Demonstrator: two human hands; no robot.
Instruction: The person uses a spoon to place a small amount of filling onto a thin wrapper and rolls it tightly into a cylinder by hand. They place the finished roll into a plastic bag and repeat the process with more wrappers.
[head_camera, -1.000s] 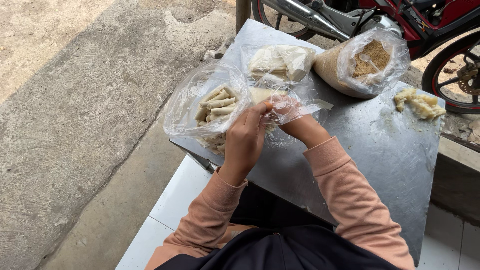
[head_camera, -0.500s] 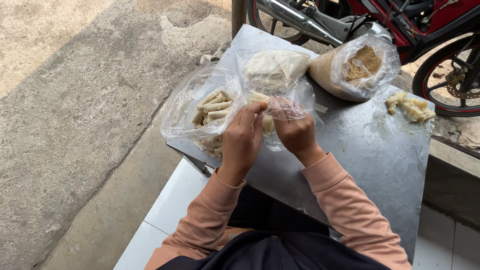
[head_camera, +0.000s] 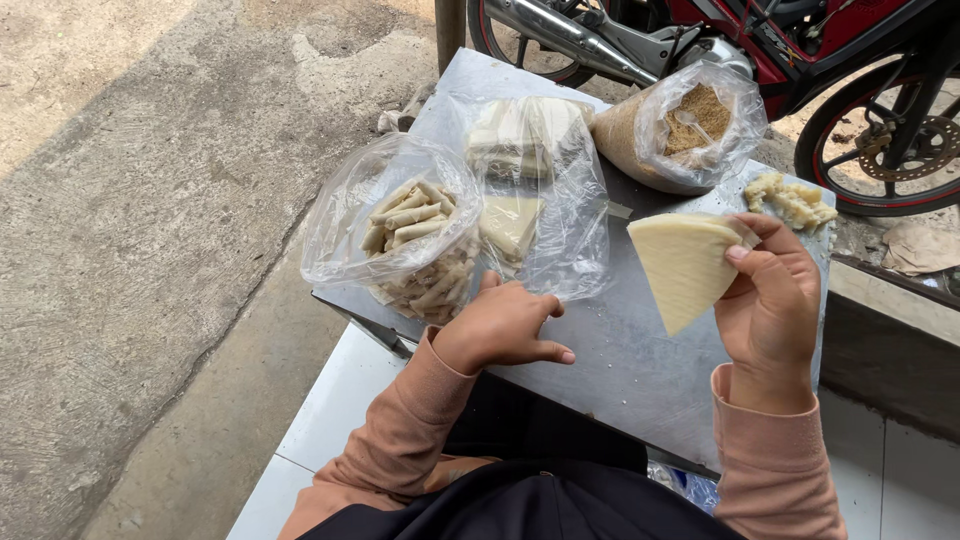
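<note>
left hand (head_camera: 503, 328) now resting loosely curled, holding nothing, on the bench (head_camera: 620, 370) near its front edge, just beside the clear wrapper bag (head_camera: 545, 200). right hand (head_camera: 772, 300) has pulled away from the bag and pinches a pale folded wrapper sheet (head_camera: 683, 265), lifted above the bench's right side. bag of rolls (head_camera: 405, 235) at left edge unchanged.

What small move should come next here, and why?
Probably lay the wrapper flat on the bare tray: the right hand holds it in the air, the left hand rests free, and the filling bag stands open behind.
</note>
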